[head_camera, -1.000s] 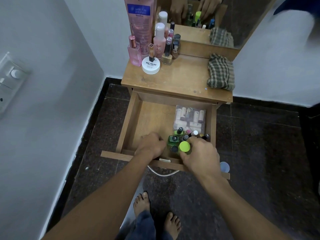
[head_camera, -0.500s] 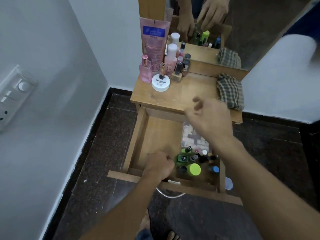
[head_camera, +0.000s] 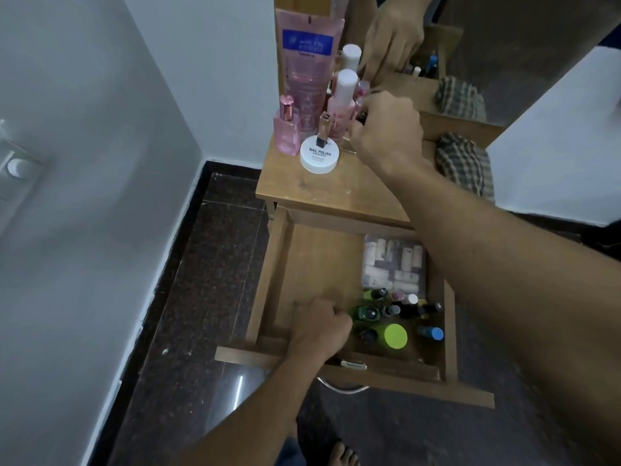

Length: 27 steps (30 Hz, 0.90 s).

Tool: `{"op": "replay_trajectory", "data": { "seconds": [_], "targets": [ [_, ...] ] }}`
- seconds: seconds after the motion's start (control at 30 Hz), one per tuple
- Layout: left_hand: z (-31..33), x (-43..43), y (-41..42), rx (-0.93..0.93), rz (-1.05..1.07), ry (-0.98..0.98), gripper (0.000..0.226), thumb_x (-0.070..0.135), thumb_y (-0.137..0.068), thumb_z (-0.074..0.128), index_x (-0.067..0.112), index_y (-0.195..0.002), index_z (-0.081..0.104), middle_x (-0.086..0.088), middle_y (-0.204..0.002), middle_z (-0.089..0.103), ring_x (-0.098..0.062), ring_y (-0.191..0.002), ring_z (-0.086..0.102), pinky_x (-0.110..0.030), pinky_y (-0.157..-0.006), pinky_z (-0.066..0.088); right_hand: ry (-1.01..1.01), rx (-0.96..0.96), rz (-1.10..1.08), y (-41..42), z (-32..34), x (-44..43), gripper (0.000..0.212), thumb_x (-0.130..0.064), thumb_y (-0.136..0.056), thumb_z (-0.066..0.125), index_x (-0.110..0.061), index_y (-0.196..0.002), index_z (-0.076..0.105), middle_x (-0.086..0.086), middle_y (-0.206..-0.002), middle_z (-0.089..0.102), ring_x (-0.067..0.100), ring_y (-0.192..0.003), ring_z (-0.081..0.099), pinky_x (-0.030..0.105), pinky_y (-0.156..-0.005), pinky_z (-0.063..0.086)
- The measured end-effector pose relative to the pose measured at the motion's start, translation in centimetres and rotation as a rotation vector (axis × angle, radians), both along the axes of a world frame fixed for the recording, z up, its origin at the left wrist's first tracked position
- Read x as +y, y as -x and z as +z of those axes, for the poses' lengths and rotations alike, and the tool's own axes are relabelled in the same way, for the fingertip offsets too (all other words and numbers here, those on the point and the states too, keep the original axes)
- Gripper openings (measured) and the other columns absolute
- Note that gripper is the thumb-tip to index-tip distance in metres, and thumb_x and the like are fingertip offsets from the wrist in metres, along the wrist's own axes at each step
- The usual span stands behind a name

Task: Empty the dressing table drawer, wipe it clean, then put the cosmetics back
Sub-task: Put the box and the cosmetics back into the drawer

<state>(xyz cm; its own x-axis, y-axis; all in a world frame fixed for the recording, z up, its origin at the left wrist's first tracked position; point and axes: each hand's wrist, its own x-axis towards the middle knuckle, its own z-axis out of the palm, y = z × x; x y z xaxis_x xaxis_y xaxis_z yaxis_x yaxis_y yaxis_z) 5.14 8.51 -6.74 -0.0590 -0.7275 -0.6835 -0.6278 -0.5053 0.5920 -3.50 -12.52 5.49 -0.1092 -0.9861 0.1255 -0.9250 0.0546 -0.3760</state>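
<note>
Right now my right hand (head_camera: pixel 386 129) is up on the tabletop (head_camera: pixel 342 190), fingers curled around something small beside the pink bottle (head_camera: pixel 341 109). It looks like a dark little bottle, but my knuckles hide most of it, so I cannot name it for sure. I set things down here, at the back left by the mirror (head_camera: pixel 470 45), so they cluster with the pink perfume (head_camera: pixel 287 131), the tall pink tube (head_camera: pixel 307 62) and the nail polish tub (head_camera: pixel 319 158), leaving the front of the tabletop bare. The checked cloth (head_camera: pixel 465 166) waits at the right, handy for the wiping to come.

My left hand (head_camera: pixel 322 326) sits clenched inside the drawer (head_camera: pixel 322 264), near its front edge; whether it holds anything I cannot tell. I judge it steadies the pulled-out drawer while I work one-handed. Emptying is only partly done: the green-capped jar (head_camera: pixel 393 336), the blue-capped bottle (head_camera: pixel 431 332), a huddle of nail polish bottles (head_camera: pixel 386 309) and a clear bag of small pieces (head_camera: pixel 395 264) all lie in the right half, while the left half is bare wood.
</note>
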Motion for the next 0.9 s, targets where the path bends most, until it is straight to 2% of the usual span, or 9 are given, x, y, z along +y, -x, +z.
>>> {"op": "replay_trajectory", "data": {
  "seconds": [0.17, 0.3, 0.57, 0.67, 0.8, 0.9],
  "targets": [
    [0.2, 0.1, 0.1, -0.014, -0.004, 0.017, 0.027, 0.023, -0.094, 0.049, 0.021, -0.068, 0.054, -0.001, -0.071, 0.058, -0.021, -0.073, 0.058, -0.031, -0.06, 0.037, 0.053, 0.017, 0.031, 1.8, 1.2, 2.1, 0.014, -0.031, -0.09, 0.073, -0.017, -0.092, 0.072, -0.001, -0.081, 0.065, 0.019, -0.078, 0.065, 0.036, -0.071, 0.058],
    [0.9, 0.2, 0.4, -0.072, -0.022, 0.057, 0.022, 0.023, -0.094, 0.048, 0.018, -0.077, 0.061, -0.003, -0.082, 0.065, -0.021, -0.082, 0.062, -0.031, -0.066, 0.04, 0.066, 0.031, 0.064, 5.3, 2.9, 7.2, 0.018, -0.034, -0.088, 0.068, -0.017, -0.091, 0.076, 0.002, -0.084, 0.072, 0.021, -0.08, 0.068, 0.035, -0.071, 0.057],
    [1.5, 0.5, 1.0, -0.246, -0.011, 0.137, 0.014, 0.022, -0.093, 0.049, 0.022, -0.082, 0.059, -0.009, -0.095, 0.066, -0.029, -0.091, 0.058, -0.033, -0.076, 0.044, -0.128, -0.009, -0.013, 10.7, 2.7, 19.5, 0.015, -0.037, -0.084, 0.071, -0.025, -0.09, 0.077, -0.004, -0.079, 0.073, 0.021, -0.077, 0.069, 0.039, -0.071, 0.061],
    [1.1, 0.6, 1.1, -0.271, -0.014, 0.156, 0.014, 0.023, -0.091, 0.049, 0.025, -0.083, 0.061, -0.011, -0.101, 0.07, -0.028, -0.088, 0.056, -0.033, -0.075, 0.043, -0.181, -0.011, -0.053, 11.9, 1.5, 22.3, 0.016, -0.041, -0.081, 0.071, -0.03, -0.091, 0.076, -0.006, -0.081, 0.074, 0.023, -0.077, 0.07, 0.04, -0.071, 0.062],
    [0.8, 0.7, 1.1, -0.271, 0.024, 0.16, 0.025, 0.024, -0.09, 0.049, 0.021, -0.101, 0.071, -0.011, -0.109, 0.071, -0.033, -0.104, 0.061, -0.037, -0.088, 0.05, -0.257, -0.001, -0.068, 12.5, -0.4, 24.4, 0.015, -0.039, -0.084, 0.072, -0.028, -0.094, 0.077, -0.003, -0.085, 0.075, 0.027, -0.081, 0.069, 0.036, -0.072, 0.059],
    [0.7, 0.8, 1.0, -0.271, 0.049, 0.168, 0.03, 0.024, -0.09, 0.049, 0.022, -0.108, 0.073, -0.01, -0.112, 0.071, -0.033, -0.107, 0.061, -0.039, -0.093, 0.052, -0.312, -0.011, -0.074, 12.5, -2.0, 25.1, 0.018, -0.038, -0.087, 0.072, -0.028, -0.101, 0.077, 0.0, -0.091, 0.075, 0.03, -0.087, 0.068, 0.035, -0.072, 0.053]
  ]
}}
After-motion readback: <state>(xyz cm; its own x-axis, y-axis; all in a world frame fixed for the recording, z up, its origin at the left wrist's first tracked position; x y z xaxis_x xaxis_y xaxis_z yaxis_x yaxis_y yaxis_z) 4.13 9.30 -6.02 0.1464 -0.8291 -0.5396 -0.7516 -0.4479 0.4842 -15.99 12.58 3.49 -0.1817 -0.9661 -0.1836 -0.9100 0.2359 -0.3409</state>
